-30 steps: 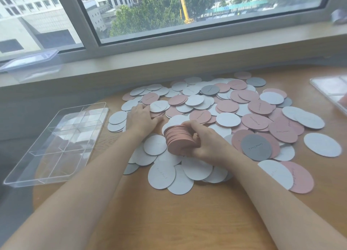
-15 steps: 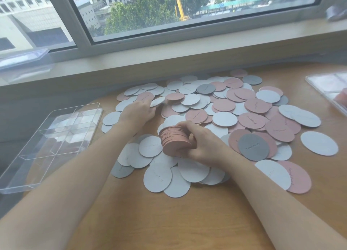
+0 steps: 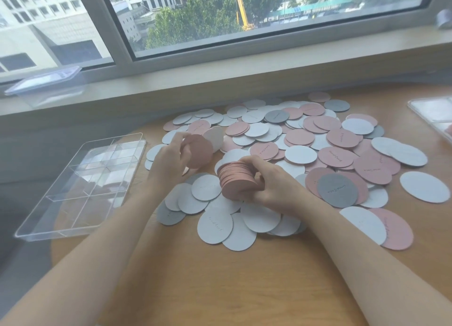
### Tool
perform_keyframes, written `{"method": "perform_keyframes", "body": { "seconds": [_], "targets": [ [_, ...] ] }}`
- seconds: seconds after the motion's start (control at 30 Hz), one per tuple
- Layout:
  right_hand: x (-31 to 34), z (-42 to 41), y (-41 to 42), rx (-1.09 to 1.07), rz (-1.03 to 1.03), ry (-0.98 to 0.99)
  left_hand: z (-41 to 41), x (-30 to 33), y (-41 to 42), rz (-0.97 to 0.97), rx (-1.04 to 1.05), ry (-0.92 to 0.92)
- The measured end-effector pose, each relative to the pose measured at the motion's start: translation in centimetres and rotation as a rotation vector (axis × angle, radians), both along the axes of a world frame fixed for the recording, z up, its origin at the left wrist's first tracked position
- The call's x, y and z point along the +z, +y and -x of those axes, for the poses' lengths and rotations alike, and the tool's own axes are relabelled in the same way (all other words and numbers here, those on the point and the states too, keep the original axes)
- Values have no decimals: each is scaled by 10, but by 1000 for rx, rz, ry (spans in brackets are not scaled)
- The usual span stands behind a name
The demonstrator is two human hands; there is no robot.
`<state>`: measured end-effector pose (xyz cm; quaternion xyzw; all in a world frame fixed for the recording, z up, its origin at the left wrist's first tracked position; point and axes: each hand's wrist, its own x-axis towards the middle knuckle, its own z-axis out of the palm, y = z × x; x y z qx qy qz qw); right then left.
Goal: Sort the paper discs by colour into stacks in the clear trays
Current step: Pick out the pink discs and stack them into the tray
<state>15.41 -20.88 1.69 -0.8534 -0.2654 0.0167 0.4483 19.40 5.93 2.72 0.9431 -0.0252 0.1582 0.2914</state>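
Observation:
A wide heap of pink, white and grey paper discs [image 3: 300,142] covers the wooden table [image 3: 220,276]. My right hand [image 3: 271,181] grips a thick stack of pink discs [image 3: 237,181] just above the heap's near side. My left hand [image 3: 168,159] holds a single pink disc [image 3: 199,150] lifted off the heap, a little left of and above the stack. A clear divided tray [image 3: 80,186] lies at the left, its compartments holding nothing that I can see.
A second clear tray [image 3: 433,115] shows partly at the right edge, something pink in it. A clear lidded box [image 3: 46,85] sits on the window sill at the left. Bare table wood stretches in front of the heap toward me.
My left hand has taken a pink disc from the heap's far left and raised it, moving back toward the stack. My right hand keeps its hold on the pink stack.

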Motion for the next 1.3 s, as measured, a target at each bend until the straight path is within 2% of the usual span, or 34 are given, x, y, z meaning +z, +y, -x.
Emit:
{"method": "perform_keyframes", "body": {
  "seconds": [0.17,0.37,0.6,0.83,1.13,1.3],
  "targets": [
    [-3,-1,0,12,-16,-14,23,2,-6,119,-34,-55],
    [-10,-6,2,35,-55,-44,39,3,-26,355,-112,-48],
    [-9,-3,0,27,-102,15,42,-5,-45,494,-146,-55],
    [-13,-7,3,53,-152,39,50,-20,-50,566,-73,-133],
    [-17,-9,3,22,-85,-28,50,-25,-43,551,70,-193],
    [-15,-6,2,-3,-72,-1,51,-24,-41,591,191,-276]
  ]
}}
